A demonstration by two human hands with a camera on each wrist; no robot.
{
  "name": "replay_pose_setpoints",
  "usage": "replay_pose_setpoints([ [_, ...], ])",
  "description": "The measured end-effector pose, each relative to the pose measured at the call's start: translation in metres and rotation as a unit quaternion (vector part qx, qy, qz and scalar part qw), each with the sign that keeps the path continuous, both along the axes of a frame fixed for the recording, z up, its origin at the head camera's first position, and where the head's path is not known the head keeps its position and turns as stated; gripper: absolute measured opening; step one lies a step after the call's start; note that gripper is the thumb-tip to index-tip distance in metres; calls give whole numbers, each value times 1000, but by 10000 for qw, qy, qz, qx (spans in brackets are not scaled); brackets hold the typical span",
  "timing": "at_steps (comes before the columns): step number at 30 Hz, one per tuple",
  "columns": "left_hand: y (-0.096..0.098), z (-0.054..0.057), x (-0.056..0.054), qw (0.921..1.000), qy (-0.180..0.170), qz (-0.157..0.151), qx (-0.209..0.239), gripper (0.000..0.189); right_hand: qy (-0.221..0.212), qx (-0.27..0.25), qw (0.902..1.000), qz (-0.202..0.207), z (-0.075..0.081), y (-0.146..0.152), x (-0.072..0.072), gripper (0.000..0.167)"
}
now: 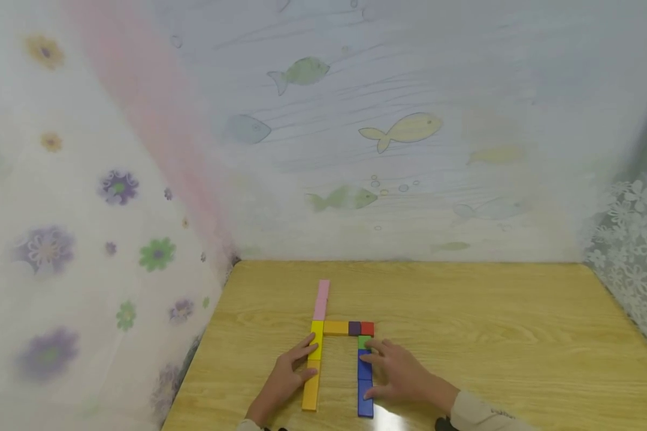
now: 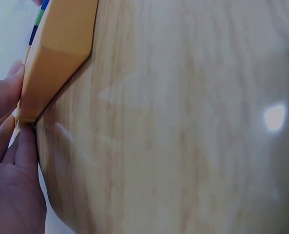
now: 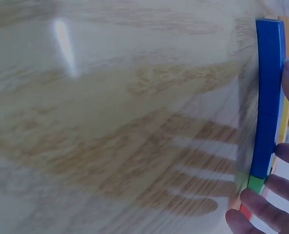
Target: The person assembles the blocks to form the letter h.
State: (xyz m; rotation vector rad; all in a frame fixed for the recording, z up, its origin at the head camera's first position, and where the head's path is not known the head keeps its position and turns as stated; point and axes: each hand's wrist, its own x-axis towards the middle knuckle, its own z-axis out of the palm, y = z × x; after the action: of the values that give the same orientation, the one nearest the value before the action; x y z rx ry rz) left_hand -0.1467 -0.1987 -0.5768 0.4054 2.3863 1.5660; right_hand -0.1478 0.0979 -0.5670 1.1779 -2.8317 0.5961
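Flat coloured blocks lie end to end on the table in an h-like outline. My left hand [image 1: 284, 377] rests along the left column, fingers at the yellow block [image 1: 317, 329] and thumb on the orange block [image 1: 310, 400]. Two pink blocks [image 1: 322, 293] extend that column away from me. A crosspiece of another orange block [image 1: 335, 328], a dark purple block [image 1: 354, 328] and a red block [image 1: 367, 328] runs right. Below the red one come a green block [image 1: 363, 343] and two blue blocks [image 1: 364, 409]. My right hand [image 1: 404, 372] touches the green and blue blocks with spread, relaxed fingers.
The wood-grain table [image 1: 490, 335] meets a pale wall with painted fish [image 1: 410, 128] at its back edge. At the left stands a white surface with printed flowers [image 1: 158, 254], and white lacy flowers [image 1: 625, 239] hang at the right.
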Motion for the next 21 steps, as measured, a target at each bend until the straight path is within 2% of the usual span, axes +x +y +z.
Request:
replay_pose_setpoints([
  [2,1,1,1,10000,-15,15,-22,52,84,25,10000,26,0,1,1,70],
  [6,0,-14,-4,10000,68,15,-21,52,177,65,9998,-9,1,4,2,71],
  [12,-1,-19,-6,9998,185,-32,-90,53,241,60,9996,-102,-1,8,2,71],
  [21,-5,-23,-6,10000,56,20,-10,54,209,-75,9998,-9,-3,9,3,68],
])
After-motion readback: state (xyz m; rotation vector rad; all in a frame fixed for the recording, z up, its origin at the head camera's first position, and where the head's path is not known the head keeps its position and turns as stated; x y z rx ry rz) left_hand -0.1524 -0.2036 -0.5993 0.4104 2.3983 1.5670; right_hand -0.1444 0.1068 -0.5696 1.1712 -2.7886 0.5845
